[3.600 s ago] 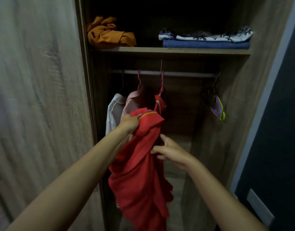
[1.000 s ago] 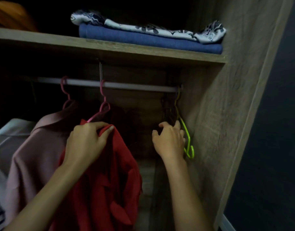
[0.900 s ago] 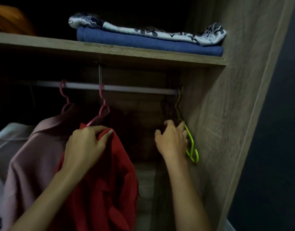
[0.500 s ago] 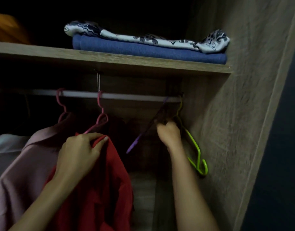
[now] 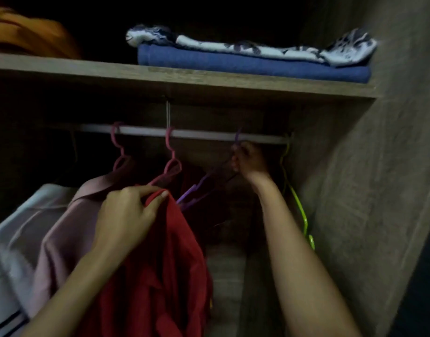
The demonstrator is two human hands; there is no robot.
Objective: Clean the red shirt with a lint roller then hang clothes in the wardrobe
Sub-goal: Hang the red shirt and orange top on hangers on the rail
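Wardrobe rail: right hand, lower half a second ago, now just beneath it, fingers pinching the purple hanger at its neck, hook over the rail. Red shirt below the rail, bunched in the left hand, fingers clamped as before. Green hanger at the rail's right end.

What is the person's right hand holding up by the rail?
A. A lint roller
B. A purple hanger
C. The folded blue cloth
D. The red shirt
B: the right hand is closed around the neck of the purple hanger just under the rail, while the left hand grips the red shirt.
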